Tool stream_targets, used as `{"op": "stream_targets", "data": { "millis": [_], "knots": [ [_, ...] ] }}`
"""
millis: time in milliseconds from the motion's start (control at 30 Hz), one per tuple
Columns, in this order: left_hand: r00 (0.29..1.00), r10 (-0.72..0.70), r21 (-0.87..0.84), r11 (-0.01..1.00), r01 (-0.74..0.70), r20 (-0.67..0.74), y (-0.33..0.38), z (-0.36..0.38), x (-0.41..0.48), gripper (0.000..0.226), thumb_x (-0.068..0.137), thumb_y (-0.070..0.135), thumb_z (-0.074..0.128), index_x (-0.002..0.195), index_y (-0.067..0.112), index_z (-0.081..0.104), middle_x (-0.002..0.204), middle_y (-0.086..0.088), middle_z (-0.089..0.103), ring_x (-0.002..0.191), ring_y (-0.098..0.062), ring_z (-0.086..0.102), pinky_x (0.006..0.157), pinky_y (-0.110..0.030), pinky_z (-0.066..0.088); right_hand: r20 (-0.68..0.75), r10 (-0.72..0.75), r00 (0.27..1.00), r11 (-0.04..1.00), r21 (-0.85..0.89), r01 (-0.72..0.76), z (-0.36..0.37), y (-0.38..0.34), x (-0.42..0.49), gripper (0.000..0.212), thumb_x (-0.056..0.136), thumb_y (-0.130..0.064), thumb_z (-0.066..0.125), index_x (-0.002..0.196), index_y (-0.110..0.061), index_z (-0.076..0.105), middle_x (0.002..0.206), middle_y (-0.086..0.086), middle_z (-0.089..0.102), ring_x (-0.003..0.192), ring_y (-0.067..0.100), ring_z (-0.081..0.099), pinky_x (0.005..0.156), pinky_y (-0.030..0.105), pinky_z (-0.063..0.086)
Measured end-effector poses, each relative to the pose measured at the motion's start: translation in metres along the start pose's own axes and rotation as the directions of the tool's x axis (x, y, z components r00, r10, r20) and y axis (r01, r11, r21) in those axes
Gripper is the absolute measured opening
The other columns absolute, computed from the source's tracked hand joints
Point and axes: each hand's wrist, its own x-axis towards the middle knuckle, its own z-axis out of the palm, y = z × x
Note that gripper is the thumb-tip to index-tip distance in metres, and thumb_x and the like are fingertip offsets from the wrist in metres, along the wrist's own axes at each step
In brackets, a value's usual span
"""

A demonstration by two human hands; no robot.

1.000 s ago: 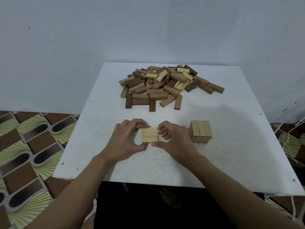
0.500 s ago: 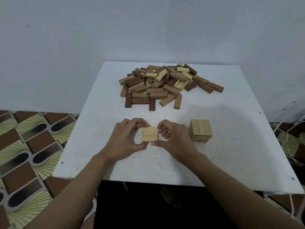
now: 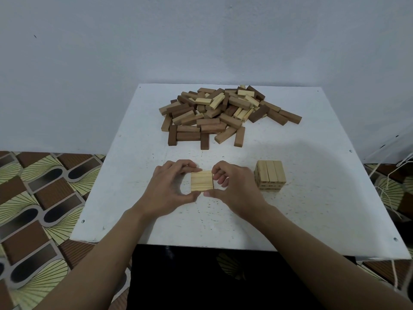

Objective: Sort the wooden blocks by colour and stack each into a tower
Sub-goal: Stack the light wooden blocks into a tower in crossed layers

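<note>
A flat layer of pale wooden blocks (image 3: 201, 181) lies side by side near the middle front of the white table (image 3: 312, 209). My left hand (image 3: 169, 189) pinches its left side with thumb and fingers. My right hand (image 3: 234, 186) pinches its right side the same way. To the right stands a short tower of pale blocks (image 3: 270, 176), a few layers high. At the back of the table lies a loose pile of mixed blocks (image 3: 223, 113) in dark brown, mid brown and pale wood.
The table stands against a plain grey wall. Patterned floor tiles (image 3: 40, 193) show to the left, and loose white cords (image 3: 400, 175) hang off the right edge. Bare tabletop lies in front of and to the left of my hands.
Nothing has moved apart from a slight shift of the camera; both hands keep the same hold on the pale block layer.
</note>
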Motion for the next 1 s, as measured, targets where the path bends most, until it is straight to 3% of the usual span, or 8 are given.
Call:
{"op": "stream_targets", "data": {
  "millis": [200,400,500,633,800,900,1000],
  "knots": [
    [1.000,-0.017,-0.025,1.000,0.017,0.010,0.000,0.000,0.000,0.062,0.071,0.058,0.071,0.126,0.035,0.054,0.124,0.031,0.061,0.114,-0.003,0.050,0.092,-0.025,0.031,0.017,0.001,1.000,1.000,-0.019,-0.001,-0.001,-0.001,0.000,0.047,0.068,-0.032,0.091,0.104,-0.019,0.064,0.089,-0.011,0.062,0.076,0.004,0.055,0.070,0.022,0.053],
    [0.999,-0.018,-0.021,1.000,0.019,0.036,0.001,-0.003,0.001,0.062,0.072,0.057,0.072,0.127,0.035,0.054,0.126,0.033,0.058,0.115,-0.005,0.050,0.096,-0.035,0.037,0.204,-0.020,0.979,0.988,-0.144,0.050,-0.009,-0.005,0.016,0.071,0.076,-0.033,0.086,0.137,-0.015,0.054,0.118,-0.002,0.054,0.082,0.006,0.048,0.065,0.014,0.037],
    [0.999,-0.017,-0.044,0.999,0.019,0.042,0.002,-0.005,0.000,0.066,0.070,0.060,0.071,0.128,0.031,0.055,0.128,0.036,0.057,0.117,-0.006,0.051,0.098,-0.039,0.038,0.288,-0.052,0.956,0.976,-0.189,0.110,-0.014,-0.010,0.025,0.061,0.078,-0.033,0.084,0.131,-0.014,0.061,0.116,0.000,0.052,0.093,0.009,0.046,0.068,0.018,0.039],
    [0.998,-0.005,-0.049,0.999,0.008,0.055,0.005,-0.010,0.001,0.066,0.071,0.060,0.072,0.128,0.031,0.055,0.125,0.039,0.058,0.116,-0.003,0.051,0.097,-0.040,0.041,0.336,-0.017,0.942,0.970,-0.222,0.097,-0.014,-0.013,0.033,0.050,0.077,-0.035,0.084,0.120,-0.015,0.069,0.108,-0.002,0.052,0.093,0.013,0.049,0.071,0.026,0.047],
    [0.996,0.018,-0.019,1.000,-0.016,0.091,0.005,-0.020,0.006,0.062,0.075,0.047,0.087,0.129,0.026,0.065,0.116,0.019,0.062,0.110,-0.004,0.055,0.090,-0.026,0.047,0.361,0.026,0.932,0.966,-0.249,0.069,-0.013,-0.015,0.038,0.052,0.076,-0.037,0.085,0.120,-0.015,0.069,0.108,-0.003,0.050,0.095,0.016,0.050,0.076,0.032,0.050],
    [0.989,0.030,0.018,0.999,-0.033,0.147,0.005,-0.026,0.012,0.060,0.073,0.048,0.086,0.125,0.022,0.071,0.114,0.014,0.061,0.108,0.003,0.054,0.086,-0.008,0.040,0.358,0.059,0.932,0.969,-0.244,0.032,-0.013,-0.016,0.039,0.057,0.073,-0.037,0.087,0.122,-0.016,0.067,0.106,-0.006,0.052,0.095,0.015,0.051,0.073,0.029,0.050],
    [0.984,0.032,0.035,0.999,-0.038,0.173,0.004,-0.027,0.014,0.061,0.073,0.047,0.087,0.125,0.020,0.071,0.115,0.011,0.062,0.107,0.005,0.052,0.086,-0.005,0.038,0.376,0.047,0.926,0.967,-0.250,0.052,-0.014,-0.017,0.037,0.050,0.075,-0.035,0.085,0.117,-0.014,0.067,0.108,-0.004,0.052,0.095,0.015,0.051,0.078,0.034,0.053]
  ]
}}
